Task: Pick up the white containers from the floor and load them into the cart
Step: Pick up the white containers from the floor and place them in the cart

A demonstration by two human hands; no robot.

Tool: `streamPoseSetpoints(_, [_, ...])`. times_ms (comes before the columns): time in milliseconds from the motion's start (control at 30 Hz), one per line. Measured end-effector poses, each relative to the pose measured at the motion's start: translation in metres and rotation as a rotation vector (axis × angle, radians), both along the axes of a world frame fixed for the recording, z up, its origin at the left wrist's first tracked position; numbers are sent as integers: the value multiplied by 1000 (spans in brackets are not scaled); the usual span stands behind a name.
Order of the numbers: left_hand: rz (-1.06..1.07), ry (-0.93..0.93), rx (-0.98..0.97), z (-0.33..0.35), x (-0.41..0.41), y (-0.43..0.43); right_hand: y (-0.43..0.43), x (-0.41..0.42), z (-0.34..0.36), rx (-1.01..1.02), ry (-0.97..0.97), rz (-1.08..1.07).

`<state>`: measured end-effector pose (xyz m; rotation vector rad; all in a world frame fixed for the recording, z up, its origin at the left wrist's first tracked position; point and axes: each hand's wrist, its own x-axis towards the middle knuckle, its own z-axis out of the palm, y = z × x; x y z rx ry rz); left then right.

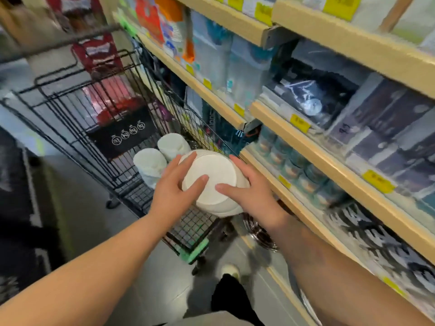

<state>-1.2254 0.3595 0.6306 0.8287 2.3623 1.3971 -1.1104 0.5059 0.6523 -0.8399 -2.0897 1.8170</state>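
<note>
I hold a round white container [213, 182] between both hands, its flat end facing me, over the near end of the black wire cart [77, 107]. My left hand [175, 191] grips its left side with the thumb on the flat face. My right hand [249, 191] grips its right side. Two more white containers [150, 164] [173, 144] stand upright inside the cart basket, just beyond and left of the held one.
Wooden store shelves [313, 156] packed with goods and yellow price tags run along the right, close to the cart. Red packages [110, 107] lie in the cart's far end. A dark patterned rug [21, 208] lies at left. My foot [231, 271] stands on the grey floor below.
</note>
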Motion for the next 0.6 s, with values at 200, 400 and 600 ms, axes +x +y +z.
streamPoseSetpoints(200, [261,-24,-104,-8,-72,-13,9,-109,-22,-70,-56,302])
streamPoseSetpoints(400, [374,-86,-146,-36,-147,-49,-23,-198,-57,-125,-173,440])
streamPoseSetpoints(600, [400,-140,-265,-65,-228,-56,-46,-266,-90,-146,-265,528])
